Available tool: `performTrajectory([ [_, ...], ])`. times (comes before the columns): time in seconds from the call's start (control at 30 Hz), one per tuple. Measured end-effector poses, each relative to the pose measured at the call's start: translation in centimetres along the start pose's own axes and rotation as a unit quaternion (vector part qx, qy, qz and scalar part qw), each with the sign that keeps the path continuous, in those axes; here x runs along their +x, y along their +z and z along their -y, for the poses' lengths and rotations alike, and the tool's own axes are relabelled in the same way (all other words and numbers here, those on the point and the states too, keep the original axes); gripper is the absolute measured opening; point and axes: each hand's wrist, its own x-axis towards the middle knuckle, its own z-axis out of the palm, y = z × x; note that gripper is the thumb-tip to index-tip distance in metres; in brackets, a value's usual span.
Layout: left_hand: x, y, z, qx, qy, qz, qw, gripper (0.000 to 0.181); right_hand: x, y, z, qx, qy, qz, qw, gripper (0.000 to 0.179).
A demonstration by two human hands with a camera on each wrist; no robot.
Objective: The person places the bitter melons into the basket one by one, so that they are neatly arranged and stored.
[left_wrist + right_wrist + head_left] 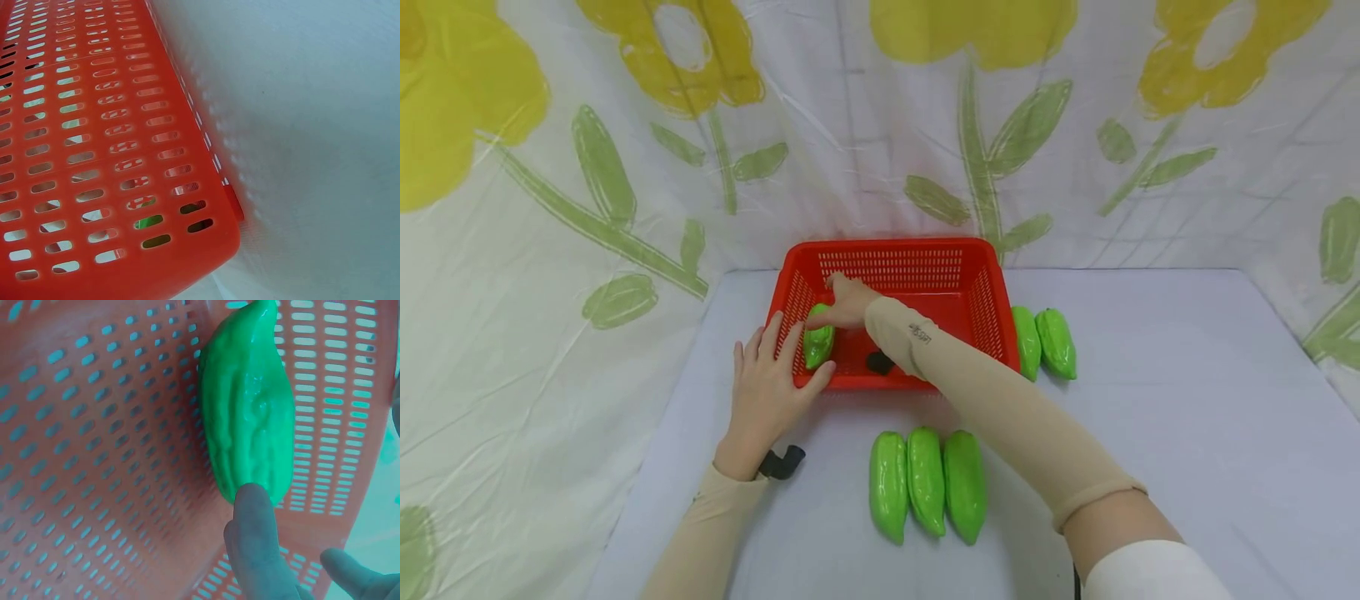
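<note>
A red perforated basket (895,383) stands at the back of the table. Inside, against its left wall, lies a glossy green tapered vegetable (819,348), ridged and bumpy. My right hand (850,302) reaches down into the basket beside it. In the right wrist view, one outstretched finger (256,519) touches the blunt end of the vegetable (250,412), and the hand is not closed round it. My left hand (767,387) lies with spread fingers at the basket's front left corner, on the rim. The left wrist view shows only the basket's wall (94,181), no fingers.
Three similar green vegetables (926,479) lie side by side in front of the basket. Two more green vegetables (1057,343) lie just right of it, one partly hidden by the basket wall. A flower-printed curtain (865,167) hangs behind the table. Black devices sit at both wrists.
</note>
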Motion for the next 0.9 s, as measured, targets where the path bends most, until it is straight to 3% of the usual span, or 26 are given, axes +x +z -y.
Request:
performTrajectory([
  [0.2, 0.0, 0.0, 0.0, 0.001, 0.002, -0.004, 1.0, 0.081, -0.7, -0.8, -1.0, -0.016, -0.004, 0.003, 0.9999, 0.091],
  [0.47, -0.1, 0.0, 0.1, 0.006, 0.001, -0.002, 1.0, 0.082, -1.7, -1.8, -2.3, 0.011, -0.018, 0.02, 0.9996, 0.087],
  [0.9, 0.0, -0.1, 0.0, 0.004, -0.001, 0.003, 1.0, 0.082, -4.4, -3.9, -4.0, 0.002, -0.03, 0.01, 0.9995, 0.084],
])
